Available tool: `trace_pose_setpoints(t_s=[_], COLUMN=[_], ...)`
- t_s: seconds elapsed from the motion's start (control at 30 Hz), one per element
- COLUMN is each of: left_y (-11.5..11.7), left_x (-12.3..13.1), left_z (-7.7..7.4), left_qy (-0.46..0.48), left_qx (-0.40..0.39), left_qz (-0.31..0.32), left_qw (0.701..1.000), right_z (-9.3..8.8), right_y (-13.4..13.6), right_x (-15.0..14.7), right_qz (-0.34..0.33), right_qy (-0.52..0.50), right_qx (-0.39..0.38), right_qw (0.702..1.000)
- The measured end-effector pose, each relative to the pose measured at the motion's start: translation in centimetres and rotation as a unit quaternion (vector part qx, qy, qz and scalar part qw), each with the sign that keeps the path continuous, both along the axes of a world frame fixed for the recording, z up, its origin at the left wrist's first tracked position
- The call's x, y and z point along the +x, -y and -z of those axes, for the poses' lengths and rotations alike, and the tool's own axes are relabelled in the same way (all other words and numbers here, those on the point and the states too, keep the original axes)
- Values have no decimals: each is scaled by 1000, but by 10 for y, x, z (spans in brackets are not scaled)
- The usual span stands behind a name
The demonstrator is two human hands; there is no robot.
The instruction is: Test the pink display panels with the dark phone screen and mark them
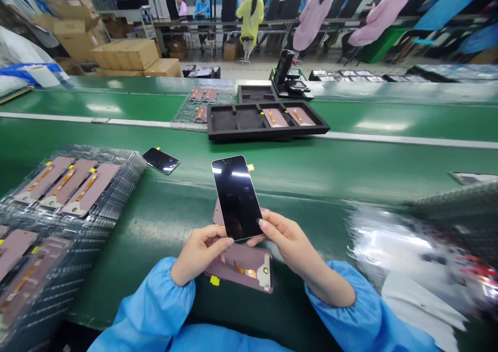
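Between my two hands I hold a phone screen (236, 196), its black glass facing me and a yellow tab sticking out at the upper right. My left hand (204, 251) pinches its lower left corner. At the lower right edge, my right hand (286, 238) grips it with the thumb on the glass. Below it on the green bench lies another phone screen panel (249, 261), pink back up, with an orange flex cable and a yellow tab. A further pink-backed panel (218, 214) shows partly behind the held screen.
Stacked clear trays (128, 170) of pink-backed panels stand at left, near a lone dark screen (161, 160). Beyond are a black tray (237, 129) with two panels and a clear tray (182, 108). Clear plastic (373, 238) and a white cloth (420, 305) lie at right.
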State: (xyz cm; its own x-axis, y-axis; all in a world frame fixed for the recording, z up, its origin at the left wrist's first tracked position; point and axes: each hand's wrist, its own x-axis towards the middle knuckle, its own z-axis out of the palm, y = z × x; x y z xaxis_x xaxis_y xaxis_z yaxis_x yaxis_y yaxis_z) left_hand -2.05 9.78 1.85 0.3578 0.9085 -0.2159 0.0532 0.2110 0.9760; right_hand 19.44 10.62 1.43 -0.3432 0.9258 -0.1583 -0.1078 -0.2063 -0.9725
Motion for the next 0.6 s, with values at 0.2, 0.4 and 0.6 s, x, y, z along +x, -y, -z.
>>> trace_pose_setpoints(t_s=[0.2, 0.4, 0.6], left_y=[5, 4, 3], left_x=[7, 4, 1], left_z=[-3, -3, 0], left_qy=[-24, -39, -28], left_qx=[7, 8, 7], left_qz=[-32, -40, -36], left_qw=[999, 998, 999], right_z=[-3, -2, -5], right_y=[3, 2, 2], right_x=[-3, -3, -2], right_qz=[10, 3, 3], right_qy=[11, -76, -117], right_qx=[12, -19, -48], right_qw=[1000, 997, 992])
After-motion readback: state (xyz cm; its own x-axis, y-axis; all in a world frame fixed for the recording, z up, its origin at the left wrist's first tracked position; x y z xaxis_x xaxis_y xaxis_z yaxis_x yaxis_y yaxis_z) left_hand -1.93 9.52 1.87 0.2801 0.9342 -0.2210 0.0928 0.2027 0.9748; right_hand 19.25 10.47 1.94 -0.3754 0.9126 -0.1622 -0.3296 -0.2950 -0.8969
